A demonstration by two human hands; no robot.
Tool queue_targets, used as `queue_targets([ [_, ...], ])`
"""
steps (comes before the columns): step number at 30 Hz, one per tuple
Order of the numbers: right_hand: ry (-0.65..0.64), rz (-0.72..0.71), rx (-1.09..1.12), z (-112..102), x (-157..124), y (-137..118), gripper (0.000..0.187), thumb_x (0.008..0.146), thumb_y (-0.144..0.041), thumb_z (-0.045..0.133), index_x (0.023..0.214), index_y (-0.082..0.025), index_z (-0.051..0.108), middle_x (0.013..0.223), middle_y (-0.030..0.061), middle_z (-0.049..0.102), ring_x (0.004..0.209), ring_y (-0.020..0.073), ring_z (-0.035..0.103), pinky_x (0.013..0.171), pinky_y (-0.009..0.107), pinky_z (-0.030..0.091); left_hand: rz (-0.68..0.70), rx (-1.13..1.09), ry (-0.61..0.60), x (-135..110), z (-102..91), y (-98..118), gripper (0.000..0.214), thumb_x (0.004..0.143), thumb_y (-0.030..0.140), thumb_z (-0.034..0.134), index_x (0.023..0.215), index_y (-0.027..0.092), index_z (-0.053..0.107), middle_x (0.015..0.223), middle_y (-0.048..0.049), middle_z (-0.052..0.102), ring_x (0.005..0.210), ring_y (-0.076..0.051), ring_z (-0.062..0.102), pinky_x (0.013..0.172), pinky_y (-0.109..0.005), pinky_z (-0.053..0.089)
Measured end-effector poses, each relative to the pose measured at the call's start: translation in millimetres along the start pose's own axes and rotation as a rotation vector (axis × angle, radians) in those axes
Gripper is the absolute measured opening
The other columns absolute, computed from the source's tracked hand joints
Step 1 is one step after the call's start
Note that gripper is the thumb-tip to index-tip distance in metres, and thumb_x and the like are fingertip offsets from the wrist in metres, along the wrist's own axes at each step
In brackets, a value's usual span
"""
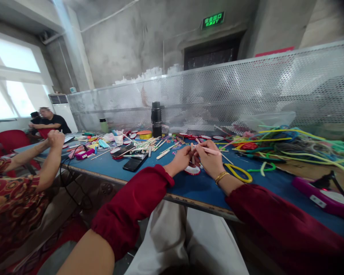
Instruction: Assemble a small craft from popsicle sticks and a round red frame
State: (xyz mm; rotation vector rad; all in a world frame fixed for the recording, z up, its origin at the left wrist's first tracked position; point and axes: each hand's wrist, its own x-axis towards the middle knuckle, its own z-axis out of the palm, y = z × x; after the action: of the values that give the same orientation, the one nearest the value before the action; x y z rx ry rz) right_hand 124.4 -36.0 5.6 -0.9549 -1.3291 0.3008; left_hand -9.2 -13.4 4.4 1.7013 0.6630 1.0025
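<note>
My right hand [210, 158] is closed around a pale pink pen-like stick [211, 151], its tip pointing toward my other hand. Close against it, my left hand [184, 159] pinches something small that the fingers mostly hide. The two hands meet just above the blue table [172, 182]. Under them lies a round white piece with a red rim [192, 170], partly covered by the fingers. To the right of my right wrist is a yellow looped strip [240, 174], with a green curved strip [268, 168] beyond it.
A black phone [134, 163], loose sticks [149, 146] and a black bottle [156, 119] stand or lie left of centre. Coloured strips [298, 147] pile up at right near a purple device [322, 198]. A co-worker's hands [55, 138] are at far left. A perforated metal screen [246, 95] borders the back.
</note>
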Motion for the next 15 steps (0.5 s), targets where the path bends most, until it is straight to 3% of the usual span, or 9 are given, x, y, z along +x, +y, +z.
queue_targets([
  [15,0.015,-0.036,-0.038,-1.1,1.3,2.6,0.018,0.089,-0.042,0.066,0.082,-0.028,0.057,0.064,0.0004,0.065,0.059,0.0210,0.061,0.054,0.036,0.049,-0.015,-0.006,-0.011,0.7,-0.4,-0.8,0.030,0.105,0.034,0.044,0.125,0.016,0.057,0.085,-0.0077,0.076,0.074,-0.022,0.074,0.064,-0.031,0.058],
])
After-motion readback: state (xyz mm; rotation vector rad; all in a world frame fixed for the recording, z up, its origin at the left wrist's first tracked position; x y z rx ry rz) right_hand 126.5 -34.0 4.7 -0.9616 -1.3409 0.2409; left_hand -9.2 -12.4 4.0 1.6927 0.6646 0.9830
